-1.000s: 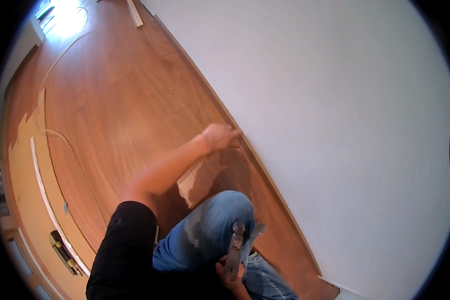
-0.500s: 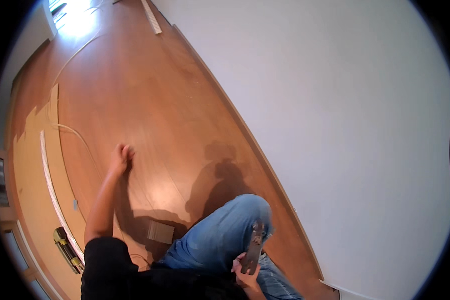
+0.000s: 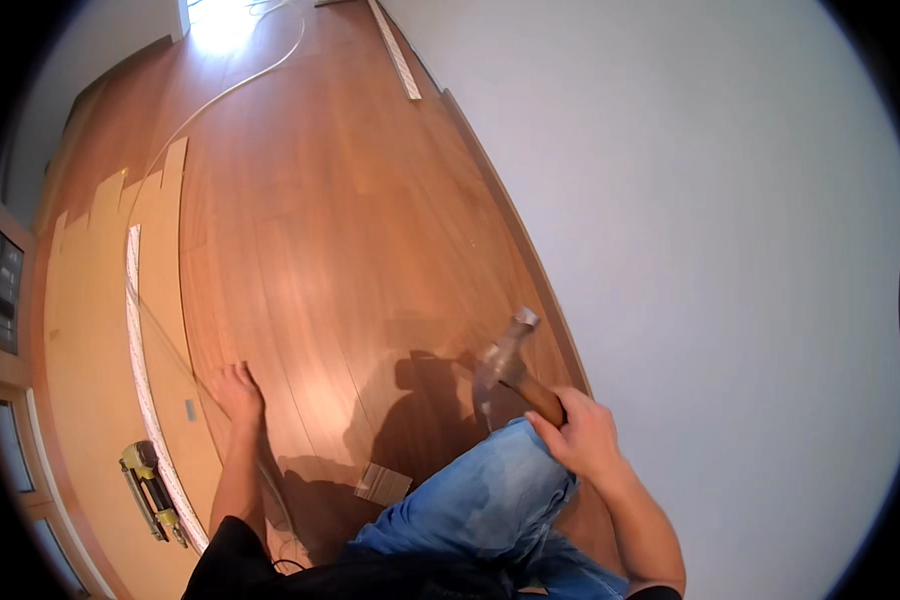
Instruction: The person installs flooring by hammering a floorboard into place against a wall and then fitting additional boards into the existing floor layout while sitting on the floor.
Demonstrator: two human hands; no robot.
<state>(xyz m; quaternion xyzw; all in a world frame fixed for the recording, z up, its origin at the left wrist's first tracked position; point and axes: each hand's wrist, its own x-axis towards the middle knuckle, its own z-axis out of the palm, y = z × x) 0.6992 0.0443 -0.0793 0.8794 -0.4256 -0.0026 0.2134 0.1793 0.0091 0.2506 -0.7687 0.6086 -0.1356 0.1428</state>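
My right hand [image 3: 582,440] is wrapped round the wooden handle of a hammer [image 3: 540,400]. The hammer's metal head, smeared by motion, hangs over the floor just ahead of my bent knee [image 3: 505,465], close to the wall. My left hand [image 3: 238,395] is low over the wood floor beside the edge of the tan sheet, palm down with its fingers pointing forward. No tool shows in it. A thin pale hose [image 3: 275,490] runs beside that hand and wrist. Between my arms, a small ribbed cardboard piece [image 3: 383,484] lies on the floor.
Tan sheeting [image 3: 85,330] covers the floor at left. On it lie a long white strip [image 3: 138,350] and a yellow-and-black nail gun [image 3: 152,490]. A brown baseboard [image 3: 530,250] follows the white wall [image 3: 710,250] at right. Another pale strip [image 3: 395,50] lies far ahead.
My right hand has swung up from low near my lap to the right of my knee, bringing the tool forward. My left hand has come back nearer, its fingers flatter. The view has turned.
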